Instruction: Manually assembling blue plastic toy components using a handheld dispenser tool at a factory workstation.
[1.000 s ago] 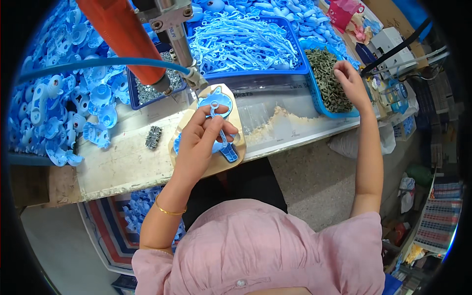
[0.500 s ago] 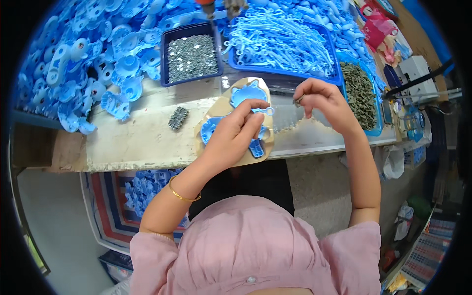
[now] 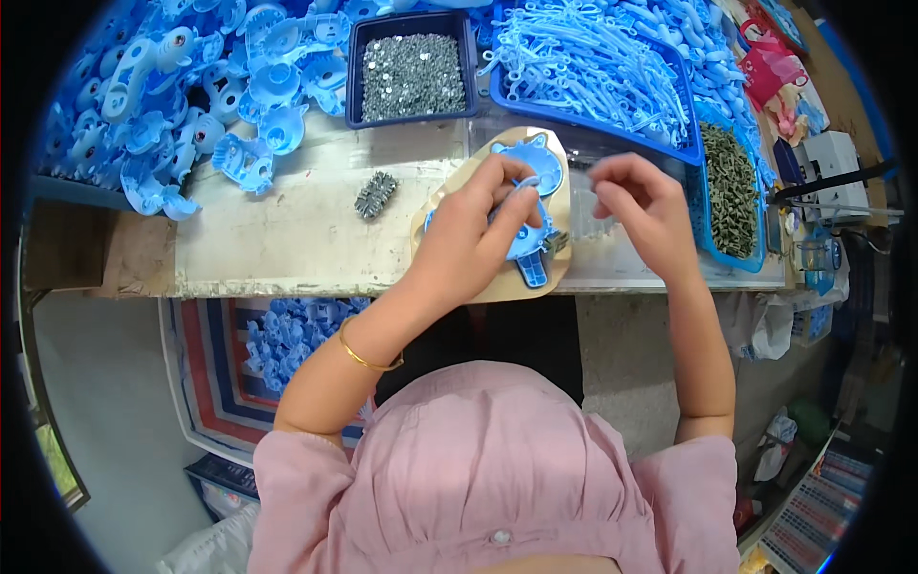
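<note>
My left hand [image 3: 473,230] is over a tan jig [image 3: 564,182] at the table's front edge, thumb and fingers closed on a thin blue looped strip [image 3: 528,182]. Seated in the jig are blue plastic shell halves: a round one [image 3: 537,161] at the far end, and another, partly under my hand, with a short handle-like piece [image 3: 532,272] toward me. A small grey-green metal part [image 3: 557,242] lies by the jig's right side. Right of the jig hovers my right hand [image 3: 650,210], its fingers curved and apart, the fingertips blurred; nothing shows between them.
A dark blue tray of small metal screws [image 3: 413,77] stands behind, with a small screw pile [image 3: 376,195] on the table. Blue looped strips [image 3: 583,77] fill a larger tray. At right is a bin of grey-green metal parts [image 3: 732,191]. Blue shells [image 3: 143,134] heap at left.
The view has shifted, moving the table up and right. My right hand is closer to the jig, and the small part from its fingers now shows by the jig. The left hand lifts the strip.
</note>
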A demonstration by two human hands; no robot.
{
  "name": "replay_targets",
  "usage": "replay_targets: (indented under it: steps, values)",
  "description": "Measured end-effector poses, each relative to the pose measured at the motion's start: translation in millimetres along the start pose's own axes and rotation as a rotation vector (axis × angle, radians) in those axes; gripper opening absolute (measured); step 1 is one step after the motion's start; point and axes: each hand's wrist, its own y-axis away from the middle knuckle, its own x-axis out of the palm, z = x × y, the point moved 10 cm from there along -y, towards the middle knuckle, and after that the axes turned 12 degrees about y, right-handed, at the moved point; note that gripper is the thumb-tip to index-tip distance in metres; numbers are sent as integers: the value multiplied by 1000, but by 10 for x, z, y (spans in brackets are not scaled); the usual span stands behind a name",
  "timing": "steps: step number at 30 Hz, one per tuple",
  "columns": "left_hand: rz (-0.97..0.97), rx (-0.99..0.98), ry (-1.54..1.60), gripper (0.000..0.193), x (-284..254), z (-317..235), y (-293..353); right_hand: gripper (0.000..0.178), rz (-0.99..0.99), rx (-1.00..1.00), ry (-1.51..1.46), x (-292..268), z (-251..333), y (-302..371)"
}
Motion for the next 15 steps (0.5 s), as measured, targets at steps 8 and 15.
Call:
replay_targets:
  steps: [8, 15]
  values:
    - [39, 0, 34, 25, -16, 58, -14, 27, 29, -457, 662, 480, 526, 428]
    - [68, -45, -4, 25, -4, 52, 5, 20, 45, -125, 210, 229, 110, 242]
